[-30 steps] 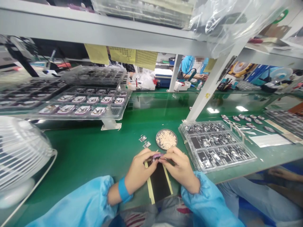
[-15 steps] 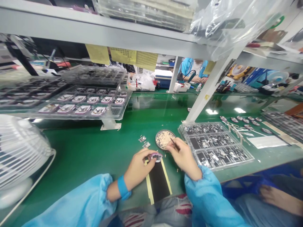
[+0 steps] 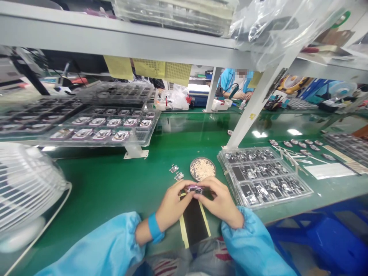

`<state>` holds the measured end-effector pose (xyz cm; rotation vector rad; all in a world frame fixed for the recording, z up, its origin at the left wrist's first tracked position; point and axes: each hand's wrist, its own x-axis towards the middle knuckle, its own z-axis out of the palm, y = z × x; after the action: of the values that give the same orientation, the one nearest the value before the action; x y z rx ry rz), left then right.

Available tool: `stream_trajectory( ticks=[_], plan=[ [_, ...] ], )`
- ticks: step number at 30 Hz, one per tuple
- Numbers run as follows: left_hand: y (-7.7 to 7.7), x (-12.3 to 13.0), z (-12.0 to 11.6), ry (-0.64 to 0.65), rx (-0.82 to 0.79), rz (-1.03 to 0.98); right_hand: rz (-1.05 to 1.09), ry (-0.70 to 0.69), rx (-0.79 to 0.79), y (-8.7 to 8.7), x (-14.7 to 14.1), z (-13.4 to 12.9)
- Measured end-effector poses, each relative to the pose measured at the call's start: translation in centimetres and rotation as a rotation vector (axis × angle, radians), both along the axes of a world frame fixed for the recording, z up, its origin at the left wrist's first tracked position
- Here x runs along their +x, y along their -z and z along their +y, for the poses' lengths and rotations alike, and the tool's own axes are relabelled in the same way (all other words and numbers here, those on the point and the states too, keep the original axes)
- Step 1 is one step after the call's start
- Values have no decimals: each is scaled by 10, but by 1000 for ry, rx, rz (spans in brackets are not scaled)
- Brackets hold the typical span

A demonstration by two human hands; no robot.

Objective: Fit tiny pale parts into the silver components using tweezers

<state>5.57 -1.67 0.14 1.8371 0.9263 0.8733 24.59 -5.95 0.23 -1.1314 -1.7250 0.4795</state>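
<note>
In the head view, a small purple-edged part [image 3: 194, 189] is being held just above the far end of a black mat [image 3: 195, 224] with yellow edges. The hands are being kept close together on it: its left side is being pinched between thumb and fingers of the left hand [image 3: 173, 203], and its right side is being gripped by the fingertips of the right hand [image 3: 220, 202]. A blue band [image 3: 155, 227] is being worn on the left wrist.

Just beyond the fingers, pale bits [image 3: 202, 168] are being held in a round dark-rimmed dish [image 3: 190, 170], and two small metal parts [image 3: 176, 172] are being left lying on the green table [image 3: 115, 191] to its left. Near the right hand, many small components are being carried by a clear tray [image 3: 276, 202]. At the left, purple-rimmed pieces [image 3: 102, 134] are being borne by a raised tray [image 3: 140, 137], with a white fan [image 3: 28, 188] being kept nearer.
</note>
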Motion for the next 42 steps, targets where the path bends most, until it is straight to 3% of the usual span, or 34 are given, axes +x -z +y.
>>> stream_trajectory(
  ticks=[12,28,36,39,42],
  plan=[
    [1,-5,1,52,123,15,76,3,61,2,9,-6],
    [1,-5,-1,77,138,149,-165,9,72,19,11,-16],
    [1,-9,-3,26,159,166,-23,9,63,11,11,-24],
    [-7,-13,14,-52,285,220,-9,9,25,11,18,-34],
    [-18,-16,61,-134,379,330,26,12,36,14,23,-38]
  ],
)
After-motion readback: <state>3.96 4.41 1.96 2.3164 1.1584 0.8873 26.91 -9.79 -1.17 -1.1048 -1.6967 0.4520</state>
